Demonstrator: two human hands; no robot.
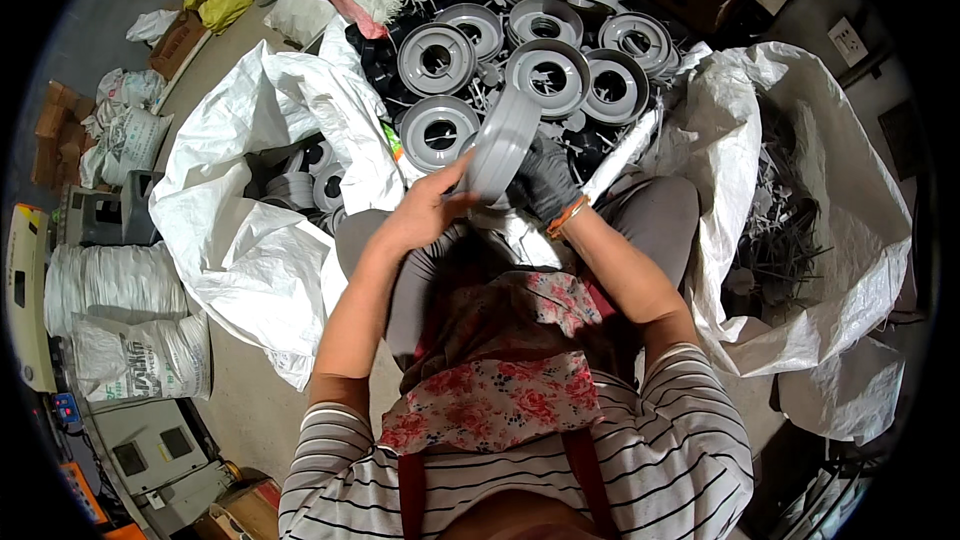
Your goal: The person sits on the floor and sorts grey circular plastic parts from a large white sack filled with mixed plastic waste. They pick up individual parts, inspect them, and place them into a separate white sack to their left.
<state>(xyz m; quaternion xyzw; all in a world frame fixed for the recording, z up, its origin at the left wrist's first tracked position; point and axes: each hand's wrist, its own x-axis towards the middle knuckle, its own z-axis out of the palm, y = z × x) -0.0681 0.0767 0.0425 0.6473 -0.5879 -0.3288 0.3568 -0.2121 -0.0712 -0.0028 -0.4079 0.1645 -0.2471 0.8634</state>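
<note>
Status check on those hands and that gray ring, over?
Left hand grips gray ring, tilted. Right hand, dark-gloved, at its right side. Ring pile just ahead; white sacks either side.

Left, a yellow bag (pixel 228 4) lies near a cardboard box (pixel 179 44); right, probably a wall socket (pixel 847 41).

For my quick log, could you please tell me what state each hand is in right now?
Left hand: closed, holding the grey plastic ring.
Right hand: dark-gloved, at the ring's right side; its grip cannot be told.
</note>
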